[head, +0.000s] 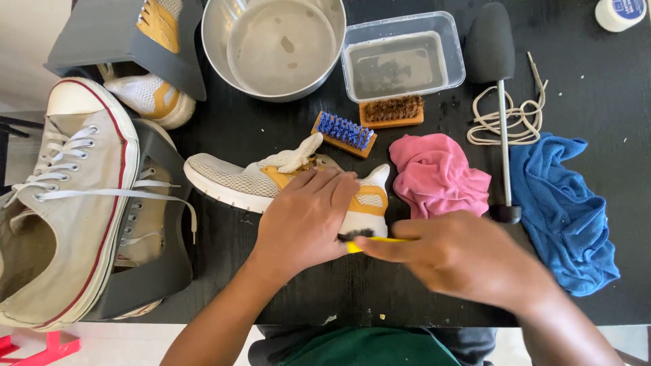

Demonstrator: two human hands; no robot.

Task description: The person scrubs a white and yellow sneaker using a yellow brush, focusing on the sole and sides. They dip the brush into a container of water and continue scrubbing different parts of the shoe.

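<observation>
At frame centre: your left hand (305, 220) clamps the white-and-yellow sneaker (271, 177), steadying it.
Lower right: your right hand (454, 254) grips a yellow brush (366, 240), bristles at the heel.

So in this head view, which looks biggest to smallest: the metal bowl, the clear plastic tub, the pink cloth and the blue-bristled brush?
1. metal bowl
2. clear plastic tub
3. pink cloth, close to the tub, so unsure
4. blue-bristled brush
</observation>
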